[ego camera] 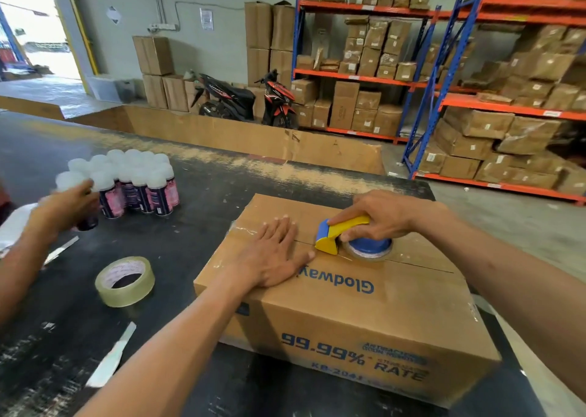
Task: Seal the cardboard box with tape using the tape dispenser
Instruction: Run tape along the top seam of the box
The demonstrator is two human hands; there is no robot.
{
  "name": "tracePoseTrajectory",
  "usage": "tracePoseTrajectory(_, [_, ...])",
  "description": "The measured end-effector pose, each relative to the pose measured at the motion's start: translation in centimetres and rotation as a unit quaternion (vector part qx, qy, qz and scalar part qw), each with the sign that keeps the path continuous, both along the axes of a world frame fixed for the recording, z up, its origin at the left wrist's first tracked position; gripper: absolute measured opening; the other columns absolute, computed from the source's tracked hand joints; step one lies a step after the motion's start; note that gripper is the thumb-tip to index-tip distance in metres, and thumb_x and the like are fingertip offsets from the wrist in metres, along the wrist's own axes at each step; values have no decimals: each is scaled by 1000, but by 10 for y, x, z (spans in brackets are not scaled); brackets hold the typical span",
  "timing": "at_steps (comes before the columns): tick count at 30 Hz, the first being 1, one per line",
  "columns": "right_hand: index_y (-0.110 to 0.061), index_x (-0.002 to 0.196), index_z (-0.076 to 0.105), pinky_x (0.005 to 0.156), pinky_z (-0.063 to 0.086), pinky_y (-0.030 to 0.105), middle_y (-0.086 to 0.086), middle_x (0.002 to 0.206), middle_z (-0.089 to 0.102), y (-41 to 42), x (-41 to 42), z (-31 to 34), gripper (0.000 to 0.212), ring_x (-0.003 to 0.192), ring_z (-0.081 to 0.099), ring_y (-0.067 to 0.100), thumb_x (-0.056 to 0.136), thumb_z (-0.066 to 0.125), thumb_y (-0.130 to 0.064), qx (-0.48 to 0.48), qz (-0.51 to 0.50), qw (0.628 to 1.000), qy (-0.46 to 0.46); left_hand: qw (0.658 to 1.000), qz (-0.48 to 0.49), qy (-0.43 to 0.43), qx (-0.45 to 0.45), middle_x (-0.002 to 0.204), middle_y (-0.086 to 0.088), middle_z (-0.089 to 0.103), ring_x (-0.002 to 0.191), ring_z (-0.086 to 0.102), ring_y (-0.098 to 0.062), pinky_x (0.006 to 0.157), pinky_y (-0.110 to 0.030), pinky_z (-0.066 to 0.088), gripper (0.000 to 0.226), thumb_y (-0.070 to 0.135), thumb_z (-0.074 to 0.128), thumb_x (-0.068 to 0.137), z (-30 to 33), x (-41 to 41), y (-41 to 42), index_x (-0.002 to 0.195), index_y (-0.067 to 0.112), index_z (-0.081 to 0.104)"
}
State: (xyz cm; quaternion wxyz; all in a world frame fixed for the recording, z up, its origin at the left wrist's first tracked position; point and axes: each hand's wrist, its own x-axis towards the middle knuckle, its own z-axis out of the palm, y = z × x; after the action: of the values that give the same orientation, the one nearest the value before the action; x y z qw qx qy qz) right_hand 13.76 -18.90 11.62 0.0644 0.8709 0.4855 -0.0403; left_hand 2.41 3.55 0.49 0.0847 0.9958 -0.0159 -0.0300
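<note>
We note the right hand [377,217] grasping the tape dispenser [348,237], left hand [272,255] flat, fingers released, on the cardboard box [364,315]; drifting off the seam [418,266] risks misaligned tape.

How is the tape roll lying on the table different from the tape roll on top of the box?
The loose tape roll lies bare on the black table, touched by no one; the roll on the cardboard box sits in a yellow and blue tape dispenser gripped by the right hand. The loose roll's core looks pale; the dispenser's roll has a blue hub. Both lie flat and hold clear-looking tape.
</note>
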Motion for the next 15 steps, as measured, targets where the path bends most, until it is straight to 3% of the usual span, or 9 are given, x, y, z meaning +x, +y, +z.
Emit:
tracePoseTrajectory(8, [-66,132,49,77,48,45,-4,88,56,-1,-2,-4,72,81,53,14,73,21,-96,14,-8,1000,-17,1000,2,11,10,165,-7,-16,152,-15,-19,121,-35,-11,88,74,13,94,2,-1,-1,157,17,-9])
tracePoseTrajectory(15, [-63,134,49,69,37,32,-6,85,52,-30,-2,-2,54,77,48,9,85,39,-82,44,-13,999,-4,1000,2,13,19,166,-7,-13,153,-12,-19,123,-36,-8,89,74,15,94,4,-1,-1,158,16,-6])
